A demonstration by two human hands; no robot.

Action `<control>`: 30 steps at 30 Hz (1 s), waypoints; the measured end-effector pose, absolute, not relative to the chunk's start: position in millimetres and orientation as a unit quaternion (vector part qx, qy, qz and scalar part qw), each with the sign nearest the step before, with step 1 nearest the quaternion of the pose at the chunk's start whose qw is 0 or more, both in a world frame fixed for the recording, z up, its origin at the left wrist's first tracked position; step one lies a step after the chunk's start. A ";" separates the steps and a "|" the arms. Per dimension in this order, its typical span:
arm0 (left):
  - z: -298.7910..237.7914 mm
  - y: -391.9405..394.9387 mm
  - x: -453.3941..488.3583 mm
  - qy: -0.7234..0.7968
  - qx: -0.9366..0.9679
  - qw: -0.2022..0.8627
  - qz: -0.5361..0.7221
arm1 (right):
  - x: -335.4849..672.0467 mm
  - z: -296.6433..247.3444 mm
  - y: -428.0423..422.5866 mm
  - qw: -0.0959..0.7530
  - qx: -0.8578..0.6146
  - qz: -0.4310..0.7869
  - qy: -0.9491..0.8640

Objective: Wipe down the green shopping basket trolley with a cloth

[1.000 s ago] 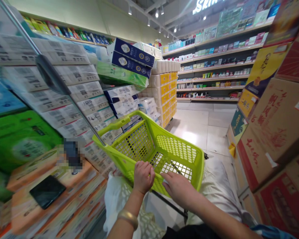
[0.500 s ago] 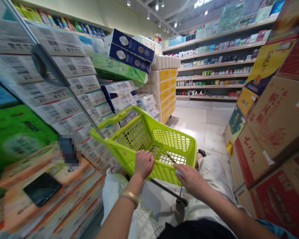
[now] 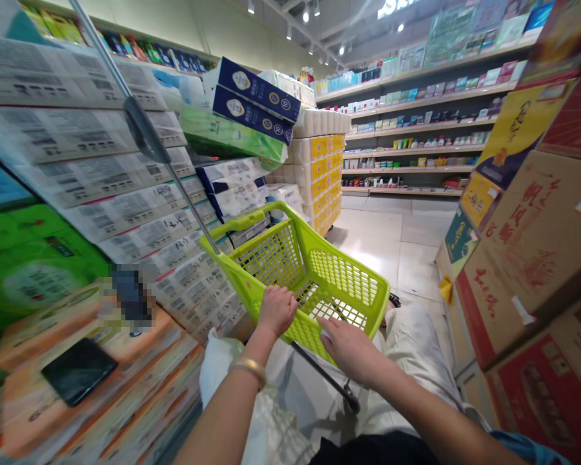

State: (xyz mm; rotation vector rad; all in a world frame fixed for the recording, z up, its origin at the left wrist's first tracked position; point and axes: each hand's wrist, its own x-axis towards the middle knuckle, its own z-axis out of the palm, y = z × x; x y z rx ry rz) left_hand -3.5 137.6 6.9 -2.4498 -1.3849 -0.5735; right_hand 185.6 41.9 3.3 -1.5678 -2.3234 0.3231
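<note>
A lime green plastic shopping basket (image 3: pixel 348 284) is tilted in front of me in a shop aisle. My left hand (image 3: pixel 277 310) is curled over its near rim, a gold bangle on the wrist. My right hand (image 3: pixel 346 347) presses against the basket's near wall, fingers partly bent; whether they grip anything is hidden. The basket's long metal pull handle (image 3: pixel 145 135) slants up to the upper left. A dark rod (image 3: pixel 324 378) runs under the basket.
Stacked tissue packs (image 3: pixel 101 174) and orange boxes fill the left, with a black phone (image 3: pixel 77 369) lying on one. Cardboard cartons (image 3: pixel 537 239) line the right. A white plastic bag (image 3: pixel 266 413) hangs below my arms. Tiled floor (image 3: pixel 392 245) leads to far shelves.
The basket has swung to the right and its metal handle has moved rightwards across the tissue stack. My right hand slid left along the near wall; the left hand kept its hold.
</note>
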 end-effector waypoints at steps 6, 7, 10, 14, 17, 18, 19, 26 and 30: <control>7.8 143.4 -6.7 -0.469 -0.855 0.136 -0.171 | 147.5 23.6 74.0 0.159 -0.540 0.130 -0.816; 8.0 144.5 -7.6 -0.468 -0.857 0.136 -0.168 | 144.9 23.6 75.9 0.162 -0.543 0.130 -0.814; 9.2 147.6 -10.4 -0.465 -0.860 0.137 -0.158 | 147.0 17.5 71.2 0.170 -0.543 0.122 -0.813; 10.7 149.3 -11.9 -0.466 -0.861 0.138 -0.152 | 165.5 2.6 51.8 0.187 -0.549 0.118 -0.806; 10.2 147.8 -9.8 -0.475 -0.855 0.138 -0.154 | 175.6 -3.3 43.8 0.189 -0.555 0.119 -0.802; 9.8 146.7 -8.5 -0.479 -0.853 0.138 -0.154 | 175.9 -2.8 44.3 0.185 -0.556 0.118 -0.802; 9.2 145.4 -7.1 -0.481 -0.852 0.138 -0.155 | 174.4 -0.8 46.5 0.179 -0.557 0.118 -0.802; 6.9 136.0 -1.7 -0.493 -0.845 0.141 -0.152 | 142.5 25.2 76.9 0.153 -0.538 0.112 -0.821; 7.1 133.7 -4.0 -0.493 -0.846 0.136 -0.150 | 150.4 16.4 71.2 0.177 -0.526 0.111 -0.824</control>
